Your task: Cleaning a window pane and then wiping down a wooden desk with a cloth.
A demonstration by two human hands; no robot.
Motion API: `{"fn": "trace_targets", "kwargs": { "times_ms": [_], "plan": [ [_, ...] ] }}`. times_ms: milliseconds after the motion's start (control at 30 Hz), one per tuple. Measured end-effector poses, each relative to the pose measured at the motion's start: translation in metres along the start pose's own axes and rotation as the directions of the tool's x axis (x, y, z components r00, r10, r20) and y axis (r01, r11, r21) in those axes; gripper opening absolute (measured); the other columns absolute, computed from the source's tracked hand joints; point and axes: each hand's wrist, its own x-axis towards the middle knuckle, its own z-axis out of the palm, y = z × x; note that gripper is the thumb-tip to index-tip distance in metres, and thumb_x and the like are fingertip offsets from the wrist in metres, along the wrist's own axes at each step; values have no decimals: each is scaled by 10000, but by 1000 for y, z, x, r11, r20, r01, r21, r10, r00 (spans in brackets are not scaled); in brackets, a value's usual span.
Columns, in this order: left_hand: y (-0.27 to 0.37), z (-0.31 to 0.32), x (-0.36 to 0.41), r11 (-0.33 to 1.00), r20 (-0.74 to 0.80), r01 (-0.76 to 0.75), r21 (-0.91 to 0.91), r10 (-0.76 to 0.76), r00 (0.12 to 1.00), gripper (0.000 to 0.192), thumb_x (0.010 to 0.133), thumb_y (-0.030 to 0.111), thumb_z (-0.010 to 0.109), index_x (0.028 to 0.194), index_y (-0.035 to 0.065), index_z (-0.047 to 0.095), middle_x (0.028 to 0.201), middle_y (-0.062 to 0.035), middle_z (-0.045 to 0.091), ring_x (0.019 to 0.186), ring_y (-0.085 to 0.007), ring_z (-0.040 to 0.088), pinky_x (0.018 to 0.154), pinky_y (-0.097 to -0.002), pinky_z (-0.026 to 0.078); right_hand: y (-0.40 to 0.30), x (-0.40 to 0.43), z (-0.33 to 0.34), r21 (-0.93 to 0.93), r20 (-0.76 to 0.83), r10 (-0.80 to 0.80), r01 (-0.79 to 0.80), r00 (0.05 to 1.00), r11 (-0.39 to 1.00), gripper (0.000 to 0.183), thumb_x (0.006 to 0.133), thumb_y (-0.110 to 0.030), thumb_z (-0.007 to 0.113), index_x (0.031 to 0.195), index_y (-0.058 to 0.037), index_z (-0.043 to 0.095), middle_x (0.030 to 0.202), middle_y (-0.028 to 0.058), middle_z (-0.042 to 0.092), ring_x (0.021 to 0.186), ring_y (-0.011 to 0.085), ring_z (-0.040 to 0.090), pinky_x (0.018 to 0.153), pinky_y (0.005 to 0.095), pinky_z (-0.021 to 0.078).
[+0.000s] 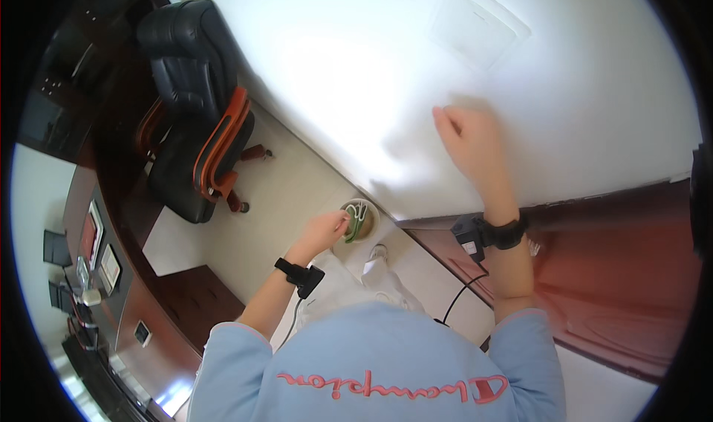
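Note:
My left hand [326, 232] is low in front of me, its fingers closed on a bundle of green and white looped strands [356, 221]; their exact kind is too small to tell. Beneath the bundle, on the floor, stands a round light-coloured bin [376, 221], partly covered by it. Higher up and to the right, my right hand [470, 138] is curled against or just in front of the white wall [345, 76]. No object shows in it, and the inside of the fist is mostly hidden. Both wrists wear black strapped devices, each with a cable.
A black leather office chair [189, 110] with wooden arms stands left, by the wall. A curved dark wooden desk [161, 310] holds a framed item [110, 269] and papers. A white panel [473, 26] is on the wall. Reddish-brown wooden panelling [618, 288] lies to the right.

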Motion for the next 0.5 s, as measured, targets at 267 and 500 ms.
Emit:
{"fn": "trace_targets", "kwargs": {
  "times_ms": [267,500],
  "plan": [
    [26,13,-55,966,-174,258,-23,-258,950,172,856,204,499,940,92,598,827,-93,637,762,-264,613,664,-361,478,32,-28,45,228,257,-66,6,964,974,380,849,-223,534,546,-9,453,457,138,387,394,265,348,417,359,280],
    [40,21,-98,893,-191,434,-114,-449,873,200,867,203,487,998,91,589,869,-99,636,756,-246,611,696,-349,480,42,-51,73,299,447,-108,-34,888,954,400,866,-235,508,553,3,440,461,134,380,409,259,335,439,361,288]
  ]
}}
